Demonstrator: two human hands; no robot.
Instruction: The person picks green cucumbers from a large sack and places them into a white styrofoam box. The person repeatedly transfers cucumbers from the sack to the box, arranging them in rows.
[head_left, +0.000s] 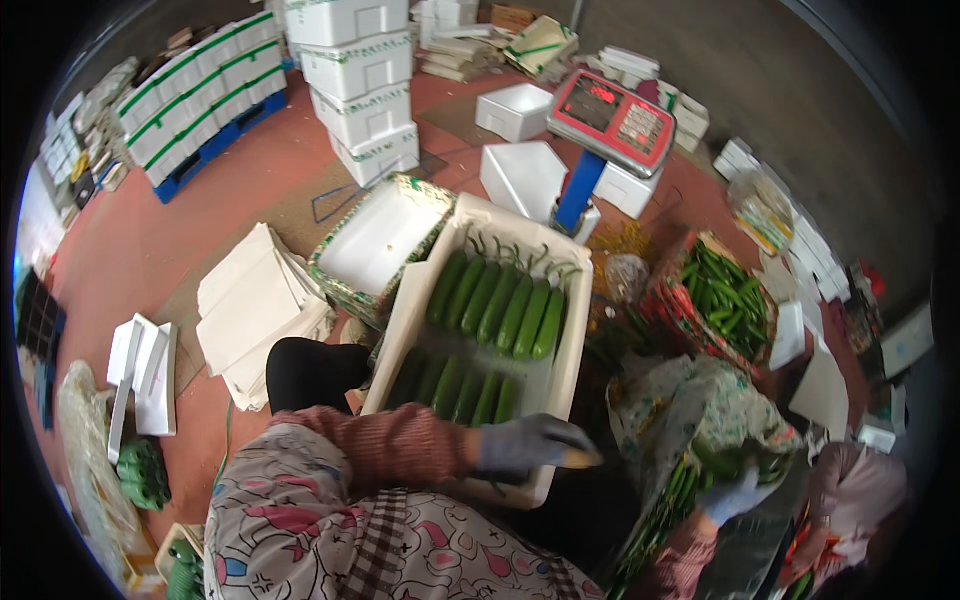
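In front of me a white foam box (577, 300) holds two rows of long, smooth green vegetables, like cucumbers. The far row (495, 300) has curled stems at its far end; the near row (457, 390) lies partly under my sleeve. Over the box's near right rim is my left hand (536, 442), in a grey glove, its fingers together and blurred, with a tan patch at the tips. My right hand (727, 499), also gloved, touches dark green vegetables (739, 461) beside a crumpled plastic sheet (697, 397). Whether its fingers close around them is unclear.
An open foam box (375, 240) adjoins the filled one. White sheets (255, 300) lie left. Behind stand a red digital scale (611, 120) and stacked foam boxes (360, 82). A basket of green peppers (724, 289) is right, and another person (855, 495) sits low at far right.
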